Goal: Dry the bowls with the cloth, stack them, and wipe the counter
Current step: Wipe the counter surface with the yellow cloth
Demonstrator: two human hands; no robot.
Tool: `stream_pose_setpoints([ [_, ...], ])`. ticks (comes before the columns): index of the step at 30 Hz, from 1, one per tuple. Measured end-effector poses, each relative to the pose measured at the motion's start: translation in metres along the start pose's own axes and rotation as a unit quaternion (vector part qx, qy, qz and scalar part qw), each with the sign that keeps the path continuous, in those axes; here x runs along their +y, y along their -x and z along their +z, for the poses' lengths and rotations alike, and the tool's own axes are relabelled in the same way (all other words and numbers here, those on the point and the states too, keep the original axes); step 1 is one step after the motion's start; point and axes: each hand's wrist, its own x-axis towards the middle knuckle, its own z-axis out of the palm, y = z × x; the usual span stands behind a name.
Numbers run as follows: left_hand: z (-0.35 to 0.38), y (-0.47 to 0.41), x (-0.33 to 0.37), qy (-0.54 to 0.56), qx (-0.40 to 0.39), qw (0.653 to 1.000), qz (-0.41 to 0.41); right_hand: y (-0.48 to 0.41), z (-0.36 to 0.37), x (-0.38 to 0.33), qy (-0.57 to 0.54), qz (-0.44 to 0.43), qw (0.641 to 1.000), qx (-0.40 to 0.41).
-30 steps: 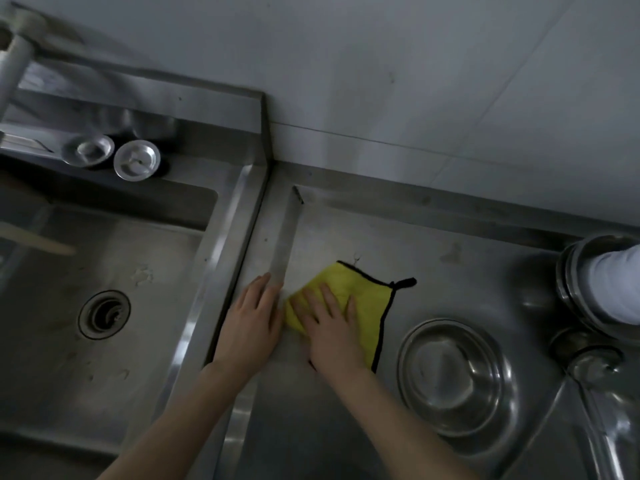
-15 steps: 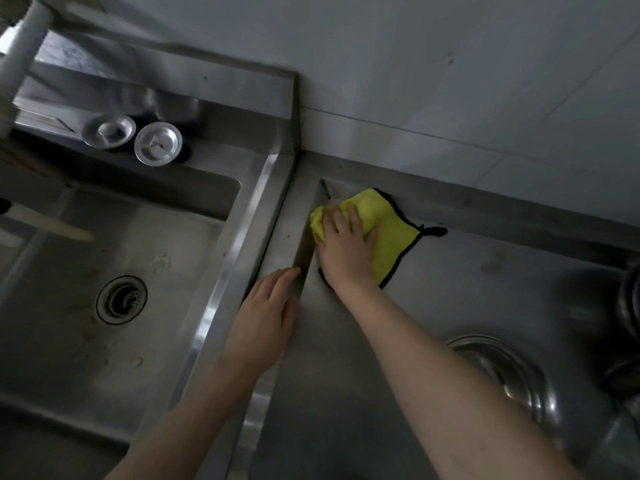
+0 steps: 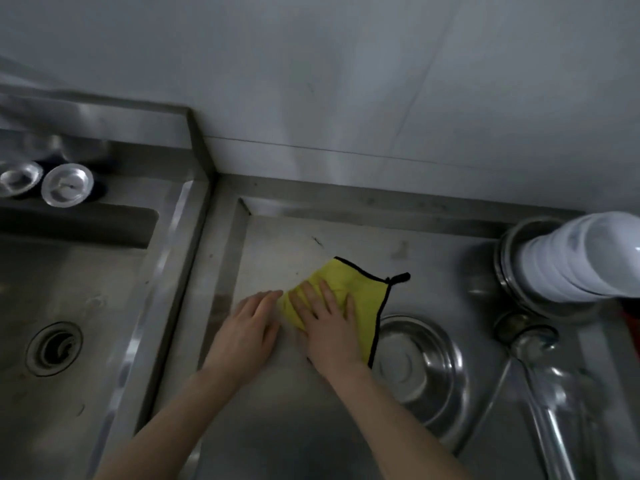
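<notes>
A yellow cloth (image 3: 360, 289) with black trim lies flat on the steel counter (image 3: 277, 244). My right hand (image 3: 329, 327) presses down on its near left part, fingers spread. Beside it, my left hand (image 3: 246, 330) rests flat on the bare counter, fingertips touching the cloth's left edge. A steel bowl (image 3: 419, 372) sits upright just right of the cloth. At the far right a stack of white bowls (image 3: 581, 261) rests inside steel bowls (image 3: 512, 271).
A sink basin (image 3: 69, 306) with a drain (image 3: 53, 348) lies to the left, past a raised steel rim. Two sink strainers (image 3: 67, 185) sit on its back ledge. A steel ladle (image 3: 540, 362) lies at the right. The tiled wall stands behind the counter.
My right hand has slid the cloth from the counter's back left corner toward me. My left hand has shifted off the rim onto the counter beside the cloth.
</notes>
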Motion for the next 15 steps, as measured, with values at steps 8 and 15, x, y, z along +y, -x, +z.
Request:
stream_pose_setpoints([
  [8, 0.034, -0.043, 0.048, -0.028, -0.07, 0.997, 0.031, 0.017, -0.016, 0.123, 0.011, 0.165, 0.986, 0.025],
  [15, 0.047, -0.075, 0.054, -0.053, -0.086, 0.994, 0.028, -0.032, -0.037, 0.181, -0.022, 0.247, 0.968, 0.034],
])
